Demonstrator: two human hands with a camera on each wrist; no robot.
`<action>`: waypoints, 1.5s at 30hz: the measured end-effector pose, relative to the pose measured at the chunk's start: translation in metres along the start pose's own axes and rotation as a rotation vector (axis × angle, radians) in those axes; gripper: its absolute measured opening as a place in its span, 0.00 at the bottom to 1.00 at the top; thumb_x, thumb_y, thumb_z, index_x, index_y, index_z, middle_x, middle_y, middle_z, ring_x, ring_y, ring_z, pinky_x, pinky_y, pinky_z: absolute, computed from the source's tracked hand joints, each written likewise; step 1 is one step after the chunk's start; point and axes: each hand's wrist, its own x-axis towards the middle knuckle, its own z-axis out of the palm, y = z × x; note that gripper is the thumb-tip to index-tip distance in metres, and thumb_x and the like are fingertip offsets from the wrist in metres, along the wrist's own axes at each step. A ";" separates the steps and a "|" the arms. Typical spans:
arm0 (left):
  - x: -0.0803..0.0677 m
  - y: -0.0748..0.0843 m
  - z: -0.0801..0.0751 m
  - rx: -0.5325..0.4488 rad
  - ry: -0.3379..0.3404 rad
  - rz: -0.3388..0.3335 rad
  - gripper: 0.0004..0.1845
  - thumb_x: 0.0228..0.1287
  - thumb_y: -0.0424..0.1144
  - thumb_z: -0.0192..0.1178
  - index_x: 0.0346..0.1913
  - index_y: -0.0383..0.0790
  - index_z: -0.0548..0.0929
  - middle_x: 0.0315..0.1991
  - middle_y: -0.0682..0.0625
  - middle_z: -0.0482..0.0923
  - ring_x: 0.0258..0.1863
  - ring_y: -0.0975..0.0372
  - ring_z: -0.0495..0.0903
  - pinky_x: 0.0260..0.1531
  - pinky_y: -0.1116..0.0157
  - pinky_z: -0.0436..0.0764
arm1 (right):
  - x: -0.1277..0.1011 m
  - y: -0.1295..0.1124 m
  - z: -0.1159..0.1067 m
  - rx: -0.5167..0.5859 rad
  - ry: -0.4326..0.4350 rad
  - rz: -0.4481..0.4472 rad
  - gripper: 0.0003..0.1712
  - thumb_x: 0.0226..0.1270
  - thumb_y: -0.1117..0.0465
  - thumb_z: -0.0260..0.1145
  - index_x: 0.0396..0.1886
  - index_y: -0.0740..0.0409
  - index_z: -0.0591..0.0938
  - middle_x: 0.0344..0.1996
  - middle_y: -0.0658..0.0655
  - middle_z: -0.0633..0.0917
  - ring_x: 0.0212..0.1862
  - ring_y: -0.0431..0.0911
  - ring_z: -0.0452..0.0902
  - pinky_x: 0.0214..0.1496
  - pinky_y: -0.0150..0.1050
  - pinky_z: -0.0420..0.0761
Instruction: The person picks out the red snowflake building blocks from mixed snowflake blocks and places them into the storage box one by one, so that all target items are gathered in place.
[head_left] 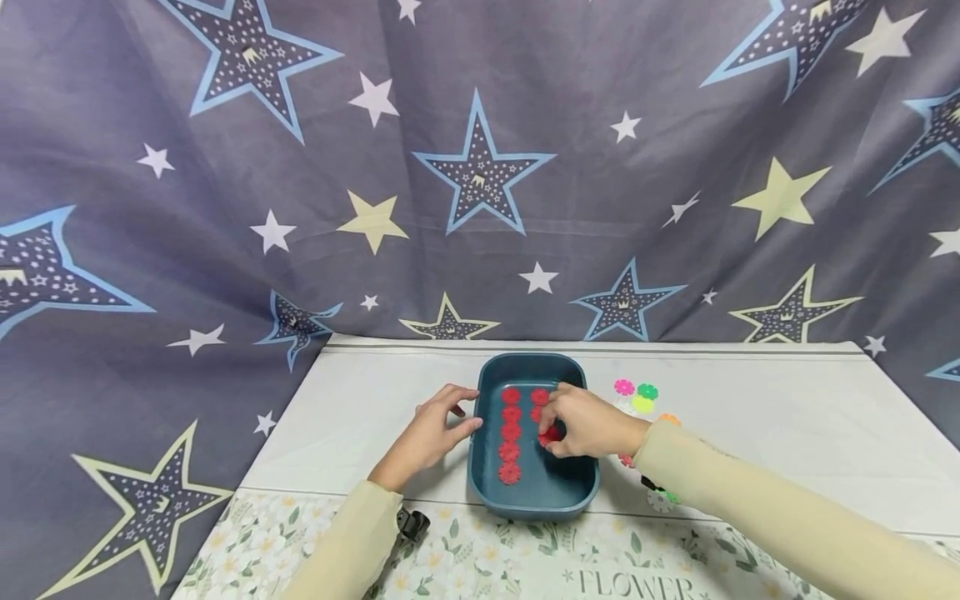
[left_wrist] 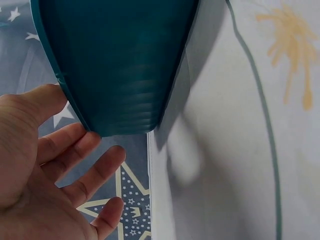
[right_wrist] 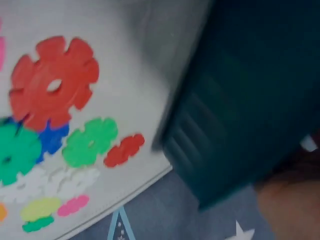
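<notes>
Fingers of the right hand (head_left: 588, 423) pinch a red disc (head_left: 549, 435) inside the teal tray (head_left: 483, 467), beside a neat column of red discs (head_left: 510, 433). Left hand (head_left: 431, 433) lies loose against the tray's wall, likely steadying it.

Left wrist: fingers (left_wrist: 75, 150) spread, empty.

Right wrist: spare coloured discs (right_wrist: 55, 82) on the table (right_wrist: 135, 95).

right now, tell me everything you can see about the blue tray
The blue tray is a dark teal rectangular bin with rounded corners and a raised rim, plastic by its look. It sits upright on the white cloth near the table's front. Inside, red flower discs lie flat in two rows, the left row longer. The left hand rests open against its left wall; the right hand reaches inside, pinching a red disc. Loose coloured discs lie to its right.
</notes>
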 end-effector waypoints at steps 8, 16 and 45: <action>0.001 -0.001 0.000 0.003 0.000 0.008 0.22 0.64 0.42 0.63 0.59 0.40 0.76 0.54 0.53 0.74 0.44 0.58 0.78 0.50 0.45 0.63 | 0.008 -0.003 0.011 -0.103 -0.039 0.026 0.08 0.41 0.61 0.76 0.23 0.50 0.86 0.23 0.42 0.81 0.31 0.41 0.67 0.30 0.35 0.72; 0.001 -0.001 -0.001 0.006 -0.009 -0.003 0.22 0.64 0.43 0.63 0.59 0.40 0.76 0.54 0.53 0.74 0.44 0.58 0.78 0.52 0.46 0.62 | 0.009 -0.005 0.011 -0.118 -0.072 0.004 0.07 0.43 0.64 0.76 0.25 0.52 0.87 0.27 0.46 0.82 0.32 0.43 0.67 0.31 0.36 0.72; 0.000 -0.001 0.000 -0.004 0.011 0.011 0.22 0.62 0.40 0.64 0.58 0.39 0.77 0.52 0.52 0.75 0.43 0.58 0.79 0.49 0.45 0.63 | 0.006 -0.001 -0.010 -0.014 -0.139 0.020 0.11 0.47 0.71 0.69 0.33 0.56 0.88 0.32 0.47 0.85 0.39 0.45 0.78 0.43 0.41 0.77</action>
